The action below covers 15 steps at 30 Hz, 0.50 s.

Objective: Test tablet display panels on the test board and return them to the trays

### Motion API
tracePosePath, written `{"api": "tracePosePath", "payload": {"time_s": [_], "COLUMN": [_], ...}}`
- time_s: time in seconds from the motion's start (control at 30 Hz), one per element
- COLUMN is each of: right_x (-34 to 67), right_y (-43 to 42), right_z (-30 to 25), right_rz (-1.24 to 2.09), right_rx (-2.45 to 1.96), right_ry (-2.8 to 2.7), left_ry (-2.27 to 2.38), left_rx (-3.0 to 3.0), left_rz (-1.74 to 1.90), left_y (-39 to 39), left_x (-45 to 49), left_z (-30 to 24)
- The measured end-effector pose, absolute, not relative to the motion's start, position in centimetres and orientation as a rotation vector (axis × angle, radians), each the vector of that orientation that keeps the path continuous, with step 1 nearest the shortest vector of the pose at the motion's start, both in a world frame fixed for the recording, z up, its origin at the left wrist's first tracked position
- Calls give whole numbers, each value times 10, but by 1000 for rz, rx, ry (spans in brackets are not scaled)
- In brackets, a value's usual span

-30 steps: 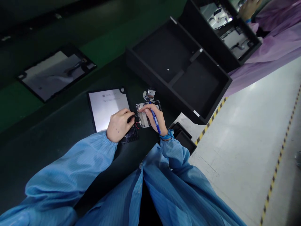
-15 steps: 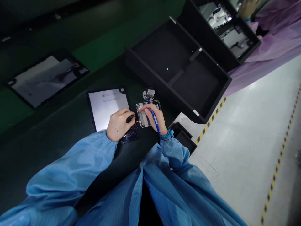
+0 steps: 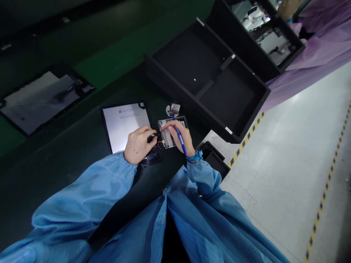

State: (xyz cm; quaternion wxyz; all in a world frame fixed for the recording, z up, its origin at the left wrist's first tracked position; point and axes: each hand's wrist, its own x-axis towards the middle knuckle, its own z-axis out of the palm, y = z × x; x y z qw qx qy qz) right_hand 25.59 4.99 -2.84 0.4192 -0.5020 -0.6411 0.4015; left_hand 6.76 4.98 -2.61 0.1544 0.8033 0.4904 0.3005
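My left hand (image 3: 139, 145) rests over the lower right edge of a flat screen panel with a silvery-white back (image 3: 123, 122). Its fingers are closed on a small black object (image 3: 150, 137), too small to name. In my right hand (image 3: 183, 135) is a blue pen (image 3: 181, 140), held between the fingers and slanting back towards the wrist. That hand lies over a flat part with circuit strips (image 3: 166, 136), its fingertips at the part's left side. A short red wire (image 3: 159, 145) shows between the hands. Just beyond the right hand sits a shiny metal piece (image 3: 174, 109).
A large black divided tray (image 3: 189, 65) stands at the back right, with another tray (image 3: 252, 47) holding panels behind it. A person in a pink sleeve (image 3: 318, 47) is beside it. Another panel (image 3: 46, 100) lies on the green strip (image 3: 102, 67) at left.
The panel on the green strip has slid to the left and slightly towards me. Both my hands have stayed almost in place.
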Motion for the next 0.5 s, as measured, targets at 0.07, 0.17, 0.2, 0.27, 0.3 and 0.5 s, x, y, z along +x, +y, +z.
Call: {"api": "tracePosePath", "payload": {"time_s": [0.07,0.17,0.2,0.27,0.3,0.5], "right_x": [256,256,256,256,256,256], "right_y": [50,51,51,51,51,50], "right_z": [-29,-30,-30,-30,-29,-30], "right_rz": [1009,1005,1002,997,996,1007], "right_rx": [-1261,-1256,-1256,-1262,-1266,-1264], "right_ry": [-1609,-1609,-1609,-1613,-1617,-1618], "left_ry": [1399,1397,1399,1401,1399,1397], "left_rx": [2303,2308,2309,2311,2311,2311], "left_rz": [843,834,835,835,831,811], "left_y": [50,50,50,51,51,51], "left_x": [67,67,67,67,67,66], "left_z": [-26,-25,-25,-25,-25,-27]}}
